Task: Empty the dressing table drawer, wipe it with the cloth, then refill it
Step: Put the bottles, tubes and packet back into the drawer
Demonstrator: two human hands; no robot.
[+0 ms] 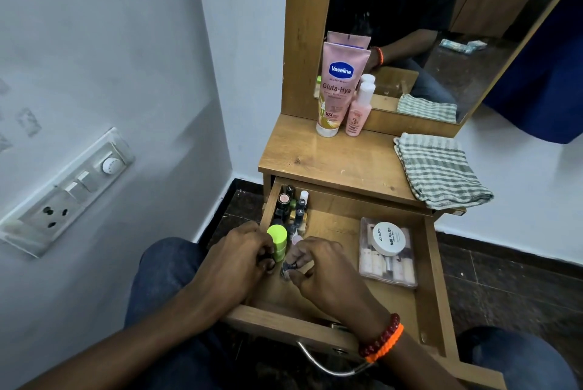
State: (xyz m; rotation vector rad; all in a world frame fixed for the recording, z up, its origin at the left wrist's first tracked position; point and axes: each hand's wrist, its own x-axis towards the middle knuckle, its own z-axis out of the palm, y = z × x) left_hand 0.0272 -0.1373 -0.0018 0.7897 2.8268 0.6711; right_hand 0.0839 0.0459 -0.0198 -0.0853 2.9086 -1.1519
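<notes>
The wooden drawer of the dressing table is pulled open below me. Both my hands are inside it at its left side. My left hand is closed around a lime-green bottle. My right hand pinches a small dark-capped item right beside it. Behind them several small nail polish bottles stand in the far left corner. A clear box of nail items with a round white nail polish remover tub on it lies at the drawer's right. The striped cloth lies folded on the tabletop's right.
A pink Vaseline tube and a small pink bottle stand on the tabletop against the mirror. A wall with a switch panel is close on the left. The metal drawer handle juts toward my knees.
</notes>
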